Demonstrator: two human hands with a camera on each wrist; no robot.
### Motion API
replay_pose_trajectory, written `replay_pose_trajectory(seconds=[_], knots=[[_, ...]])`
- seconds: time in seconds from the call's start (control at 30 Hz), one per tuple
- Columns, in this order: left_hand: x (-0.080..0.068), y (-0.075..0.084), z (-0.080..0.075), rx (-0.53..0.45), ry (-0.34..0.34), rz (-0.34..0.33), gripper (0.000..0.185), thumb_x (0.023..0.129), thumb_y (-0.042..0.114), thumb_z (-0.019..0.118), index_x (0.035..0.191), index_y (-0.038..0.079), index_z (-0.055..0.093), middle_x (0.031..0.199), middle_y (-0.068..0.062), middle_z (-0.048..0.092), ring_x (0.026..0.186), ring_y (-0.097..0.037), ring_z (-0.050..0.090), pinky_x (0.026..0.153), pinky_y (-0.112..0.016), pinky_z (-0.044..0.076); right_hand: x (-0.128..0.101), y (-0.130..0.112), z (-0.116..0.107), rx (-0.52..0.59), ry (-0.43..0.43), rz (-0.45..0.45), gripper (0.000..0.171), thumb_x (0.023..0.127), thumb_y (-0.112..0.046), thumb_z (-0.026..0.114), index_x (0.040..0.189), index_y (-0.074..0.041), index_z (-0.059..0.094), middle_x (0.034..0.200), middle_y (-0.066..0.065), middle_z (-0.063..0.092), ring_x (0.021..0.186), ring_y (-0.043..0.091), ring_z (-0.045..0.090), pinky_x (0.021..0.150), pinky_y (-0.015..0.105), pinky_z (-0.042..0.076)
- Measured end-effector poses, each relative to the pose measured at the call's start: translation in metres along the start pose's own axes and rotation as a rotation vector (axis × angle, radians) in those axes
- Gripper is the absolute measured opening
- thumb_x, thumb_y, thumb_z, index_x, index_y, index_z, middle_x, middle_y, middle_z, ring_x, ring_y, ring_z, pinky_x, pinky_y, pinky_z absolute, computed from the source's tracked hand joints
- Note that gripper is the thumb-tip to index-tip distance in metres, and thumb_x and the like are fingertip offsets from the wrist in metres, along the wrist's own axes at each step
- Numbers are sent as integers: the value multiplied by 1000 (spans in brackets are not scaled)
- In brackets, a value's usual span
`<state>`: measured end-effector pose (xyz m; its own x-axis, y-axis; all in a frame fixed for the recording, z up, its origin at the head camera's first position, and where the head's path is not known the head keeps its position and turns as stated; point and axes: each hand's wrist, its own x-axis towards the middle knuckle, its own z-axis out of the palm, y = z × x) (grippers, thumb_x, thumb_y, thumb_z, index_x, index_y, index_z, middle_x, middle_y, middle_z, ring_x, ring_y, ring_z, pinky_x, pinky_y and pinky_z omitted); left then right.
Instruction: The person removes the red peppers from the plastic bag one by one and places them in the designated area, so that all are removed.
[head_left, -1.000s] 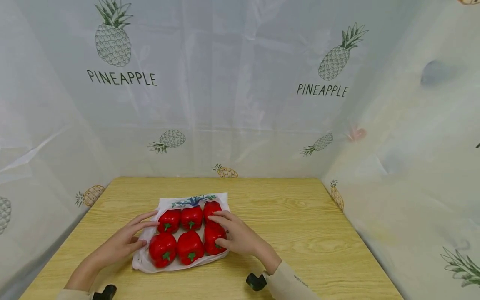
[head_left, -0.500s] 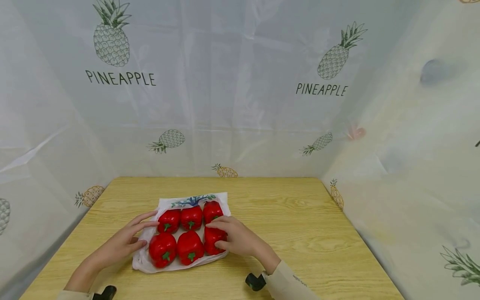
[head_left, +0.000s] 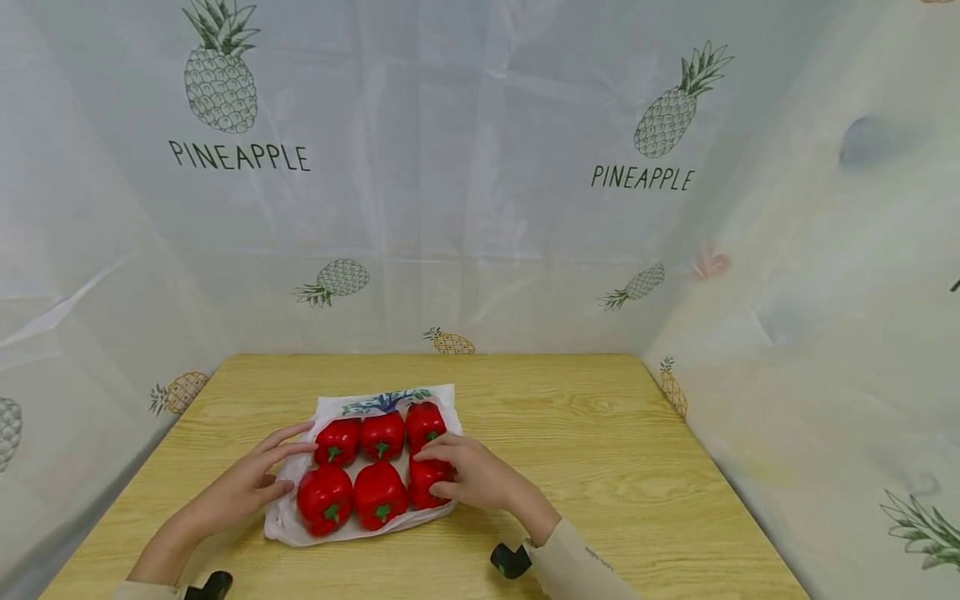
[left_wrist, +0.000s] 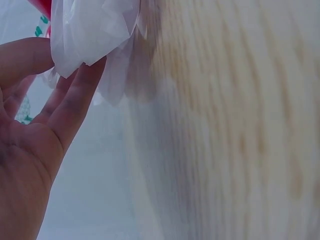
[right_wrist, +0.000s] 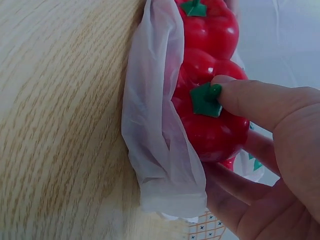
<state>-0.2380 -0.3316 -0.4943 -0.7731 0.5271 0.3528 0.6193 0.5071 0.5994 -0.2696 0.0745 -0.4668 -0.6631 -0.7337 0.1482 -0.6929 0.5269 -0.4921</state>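
Observation:
Red bell peppers with green stems lie in two rows inside a white plastic bag, whose mouth is spread wide. My right hand grips the front right bell pepper. In the right wrist view, the thumb presses beside that pepper's stem, and the fingers reach round its far side. At the bag's left edge, my left hand touches the plastic with spread, fairly straight fingers. The left wrist view has its thumb and fingertips against the crumpled bag.
A wood-grain table carries the bag left of centre. Pineapple-printed sheeting hangs behind it and along both sides. Black wrist mounts sit near the sleeves.
My right hand has drawn slightly toward me, from across the two right-hand peppers onto the front one, uncovering more of the back one. My left hand stays in place.

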Motion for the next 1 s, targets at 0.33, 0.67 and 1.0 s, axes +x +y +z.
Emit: replay_pose_trajectory(seconds=[0.33,0.67,1.0], knots=[[0,-2,-1,12,2,3,59,91,-6,77,145,12,61,164,-25,36,146,20,18,81,-61,61,1,0,-1,42,-20,12,43,99,-19,79,141,-22,68,142,-6,64,131,12,58,102,24,53],[-1,-3,-1,8,0,-4,59,91,-4,78,145,13,62,165,-23,36,145,20,19,82,-60,61,1,2,-2,64,-15,25,44,97,-23,80,140,-25,70,141,-6,64,128,10,58,100,22,54],[0,-3,-1,4,-3,-6,58,92,-3,78,145,13,62,165,-23,36,145,20,19,83,-59,62,-1,-2,-7,48,8,27,45,96,-24,82,139,-23,71,141,-5,65,128,12,59,100,22,54]])
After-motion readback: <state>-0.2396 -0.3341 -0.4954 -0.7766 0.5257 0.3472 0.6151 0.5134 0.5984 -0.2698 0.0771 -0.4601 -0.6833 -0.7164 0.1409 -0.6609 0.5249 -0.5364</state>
